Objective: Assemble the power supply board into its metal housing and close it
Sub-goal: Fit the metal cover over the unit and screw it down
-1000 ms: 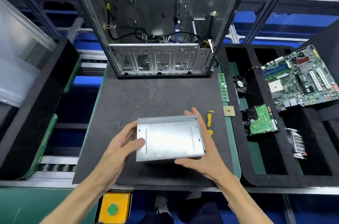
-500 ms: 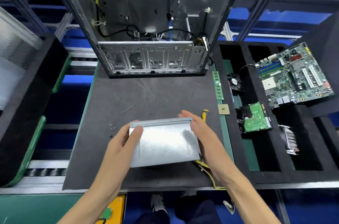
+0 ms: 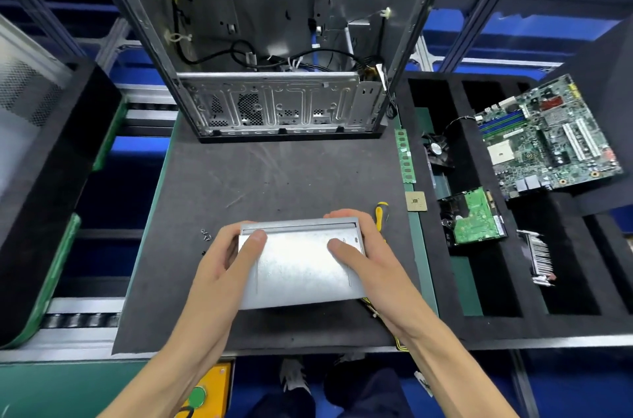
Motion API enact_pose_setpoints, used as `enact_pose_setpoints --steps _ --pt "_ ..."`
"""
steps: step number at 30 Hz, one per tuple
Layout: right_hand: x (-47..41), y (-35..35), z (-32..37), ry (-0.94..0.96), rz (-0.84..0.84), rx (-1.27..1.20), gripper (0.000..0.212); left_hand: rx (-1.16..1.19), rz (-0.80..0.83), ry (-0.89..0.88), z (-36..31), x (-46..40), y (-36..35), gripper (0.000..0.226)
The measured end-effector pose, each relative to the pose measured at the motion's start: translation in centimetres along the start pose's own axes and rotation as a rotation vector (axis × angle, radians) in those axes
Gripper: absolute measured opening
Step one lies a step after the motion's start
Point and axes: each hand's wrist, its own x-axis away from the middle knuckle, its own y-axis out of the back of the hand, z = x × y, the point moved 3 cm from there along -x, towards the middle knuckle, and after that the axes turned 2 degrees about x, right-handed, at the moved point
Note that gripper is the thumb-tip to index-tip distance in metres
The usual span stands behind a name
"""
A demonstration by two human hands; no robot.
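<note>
While the metal housing (image 3: 301,267) lies on the dark mat (image 3: 274,178), left hand (image 3: 222,267) and right hand (image 3: 370,263) grasp its ends, thumbs pressing the lid; closing seems underway, and screws (image 3: 205,235) probably come next.

metal housing (image 3: 301,263) lowered onto mat, right hand (image 3: 370,267) thumb now on top
</note>
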Motion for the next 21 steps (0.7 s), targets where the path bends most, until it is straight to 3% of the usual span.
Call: enact_pose_setpoints --steps 7,16,21 --pt "-0.09 -0.52 0.21 0.012 -0.091 -0.107 0.029 0.023 -0.073 -0.059 0.07 0.01 -0.56 0.017" --pt "0.28 -0.4 0.65 -0.007 -0.001 -0.093 0.042 0.053 0.097 0.012 0.35 -0.08 0.21 0.021" --pt "0.41 -0.55 0.9 0.011 -0.001 -0.142 0.041 0.116 0.086 0.041 0.07 -0.5 0.21 0.018"
